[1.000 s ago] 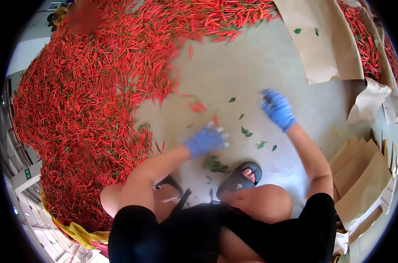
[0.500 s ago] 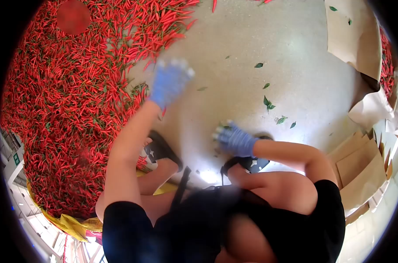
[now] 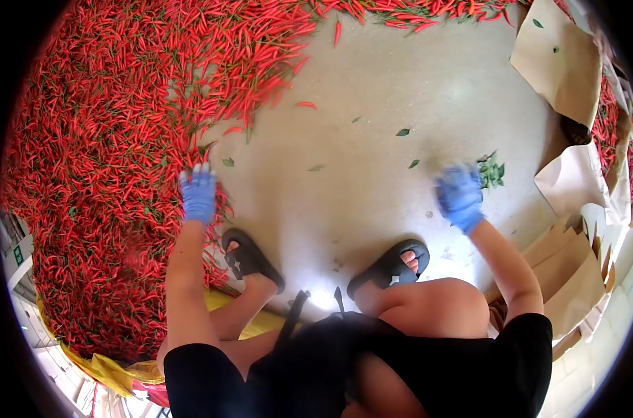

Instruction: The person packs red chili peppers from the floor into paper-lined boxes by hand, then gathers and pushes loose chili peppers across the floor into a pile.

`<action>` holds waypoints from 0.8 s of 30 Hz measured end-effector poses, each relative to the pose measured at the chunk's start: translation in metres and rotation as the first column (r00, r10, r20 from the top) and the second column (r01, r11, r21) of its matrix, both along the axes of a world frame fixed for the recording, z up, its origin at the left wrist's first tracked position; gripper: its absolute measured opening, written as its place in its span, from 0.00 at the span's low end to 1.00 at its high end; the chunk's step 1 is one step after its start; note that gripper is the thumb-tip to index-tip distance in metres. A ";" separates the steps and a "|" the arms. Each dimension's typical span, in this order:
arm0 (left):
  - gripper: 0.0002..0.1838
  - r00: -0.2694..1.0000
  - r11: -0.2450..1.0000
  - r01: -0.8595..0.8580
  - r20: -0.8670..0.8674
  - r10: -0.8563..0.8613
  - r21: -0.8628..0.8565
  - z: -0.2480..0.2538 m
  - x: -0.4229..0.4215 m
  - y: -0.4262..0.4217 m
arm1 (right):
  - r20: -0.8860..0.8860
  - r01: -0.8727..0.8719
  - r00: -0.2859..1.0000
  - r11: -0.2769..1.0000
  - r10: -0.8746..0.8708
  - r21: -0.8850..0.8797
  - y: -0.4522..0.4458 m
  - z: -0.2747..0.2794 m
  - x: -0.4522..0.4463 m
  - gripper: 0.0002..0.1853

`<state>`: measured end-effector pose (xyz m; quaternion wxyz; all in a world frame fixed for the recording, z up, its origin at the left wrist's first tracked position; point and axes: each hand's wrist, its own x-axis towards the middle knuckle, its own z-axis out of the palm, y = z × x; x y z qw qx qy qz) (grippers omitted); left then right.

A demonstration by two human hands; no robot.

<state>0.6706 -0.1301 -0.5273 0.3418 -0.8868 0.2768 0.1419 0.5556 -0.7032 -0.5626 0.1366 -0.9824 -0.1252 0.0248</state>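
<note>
My left hand (image 3: 198, 194), in a blue glove with pale fingertips, rests at the edge of a large spread of red chili peppers (image 3: 107, 174). Its fingers are stretched out, and I see nothing gripped in them. On the other side, my right hand (image 3: 461, 198), gloved the same way, is low over the grey floor (image 3: 358, 181). Motion blurs its fingers. A small clump of green leaves (image 3: 491, 171) lies right beside it, against its outer side. Whether the fingers hold anything is not visible.
Loose leaves (image 3: 403, 132) and a stray chili (image 3: 307, 105) lie on the floor ahead. Cardboard sheets (image 3: 564, 63) line the right side, with more chilies (image 3: 604, 118) behind. My sandalled feet (image 3: 393, 265) are below. Yellow sheeting (image 3: 111, 373) edges the pile at lower left.
My left hand has moved down and left onto the edge of the chilies. My right hand has swung right and forward; leaves scattered there before are now clumped beside it.
</note>
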 end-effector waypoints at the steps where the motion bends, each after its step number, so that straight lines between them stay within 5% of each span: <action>1: 0.28 0.997 0.983 -0.080 -0.028 0.076 -0.163 -0.002 0.005 -0.026 | -0.097 -0.063 0.992 0.988 0.078 0.143 0.032 -0.015 0.005 0.17; 2: 0.27 0.998 0.980 -0.052 0.012 0.055 -0.193 -0.008 0.005 -0.055 | 0.102 -0.312 0.947 0.949 0.306 0.051 0.072 -0.003 0.025 0.17; 3: 0.25 0.987 0.955 -0.144 -0.111 0.119 -0.261 -0.026 0.005 -0.073 | 0.030 -0.411 0.911 0.907 0.410 0.091 0.116 -0.010 0.036 0.17; 4: 0.28 0.866 0.886 -0.418 -0.382 0.322 -0.200 -0.016 0.010 -0.125 | 0.118 -0.549 0.834 0.833 0.539 0.067 0.150 -0.028 0.043 0.16; 5: 0.27 0.978 0.908 -0.150 -0.195 0.077 -0.392 -0.028 -0.009 -0.143 | 0.144 -0.561 0.825 0.824 0.547 0.085 0.172 -0.037 0.053 0.16; 6: 0.26 0.993 0.797 0.020 -0.081 -0.086 -0.603 -0.049 -0.014 -0.151 | 0.062 -0.640 0.767 0.754 0.639 0.150 0.191 -0.045 0.067 0.16; 7: 0.26 0.987 0.826 0.028 -0.114 -0.111 -0.563 -0.046 -0.012 -0.175 | -0.011 -0.706 0.689 0.675 0.725 0.214 0.204 -0.049 0.083 0.17; 8: 0.26 0.978 0.850 0.031 -0.158 -0.134 -0.525 -0.037 -0.008 -0.189 | -0.054 -0.703 0.699 0.699 0.713 0.133 0.195 -0.051 0.091 0.18; 9: 0.26 0.979 0.859 0.023 -0.161 -0.122 -0.511 -0.028 -0.003 -0.181 | 0.092 -0.594 0.804 0.802 0.588 0.067 0.180 -0.085 0.087 0.19; 10: 0.24 0.962 0.859 0.074 -0.191 -0.195 -0.506 -0.019 0.007 -0.168 | 0.009 -0.510 0.859 0.854 0.512 0.101 0.141 -0.055 0.102 0.18; 11: 0.22 0.941 0.851 0.137 -0.203 -0.272 -0.507 -0.009 0.029 -0.156 | 0.237 -0.353 0.917 0.930 0.322 0.104 0.103 -0.061 0.103 0.18; 12: 0.20 0.921 0.941 0.005 -0.366 -0.136 -0.338 0.011 0.057 -0.138 | 0.154 -0.237 0.961 0.971 0.229 0.037 0.060 -0.087 0.103 0.19; 13: 0.18 0.863 0.983 -0.114 -0.505 0.027 -0.143 0.041 0.076 -0.120 | -0.078 -0.172 0.983 0.984 0.169 -0.037 0.005 -0.087 0.104 0.19; 14: 0.16 0.874 0.982 -0.142 -0.482 0.066 -0.122 0.092 0.087 -0.119 | 0.088 -0.095 0.989 0.966 0.119 -0.240 -0.034 -0.059 0.095 0.21; 15: 0.17 0.895 0.976 -0.208 -0.415 0.166 -0.058 0.108 0.100 -0.093 | 0.004 -0.023 1.000 0.955 0.025 -0.294 -0.071 -0.044 0.084 0.23; 18: 0.15 0.917 0.966 0.040 -0.393 0.066 0.255 0.166 0.139 -0.061 | -0.008 0.030 0.999 0.903 -0.036 -0.429 -0.135 -0.014 0.070 0.24; 20: 0.15 0.905 0.950 0.137 -0.425 -0.004 0.281 0.181 0.153 -0.093 | -0.390 0.096 0.901 0.963 -0.191 -0.251 -0.144 0.028 0.089 0.19; 21: 0.16 0.883 0.918 0.233 -0.466 -0.060 0.322 0.184 0.161 -0.114 | -0.188 0.124 0.969 0.974 -0.160 -0.189 -0.136 0.052 0.101 0.15; 22: 0.14 0.884 0.946 0.191 -0.465 -0.051 0.260 0.166 0.167 -0.134 | -0.199 0.114 0.971 0.987 -0.135 -0.116 -0.132 0.075 0.121 0.15; 24: 0.11 0.850 0.939 0.332 -0.401 -0.341 -0.094 0.125 0.166 -0.165 | -0.244 0.078 0.964 0.989 -0.107 -0.128 -0.122 0.108 0.159 0.15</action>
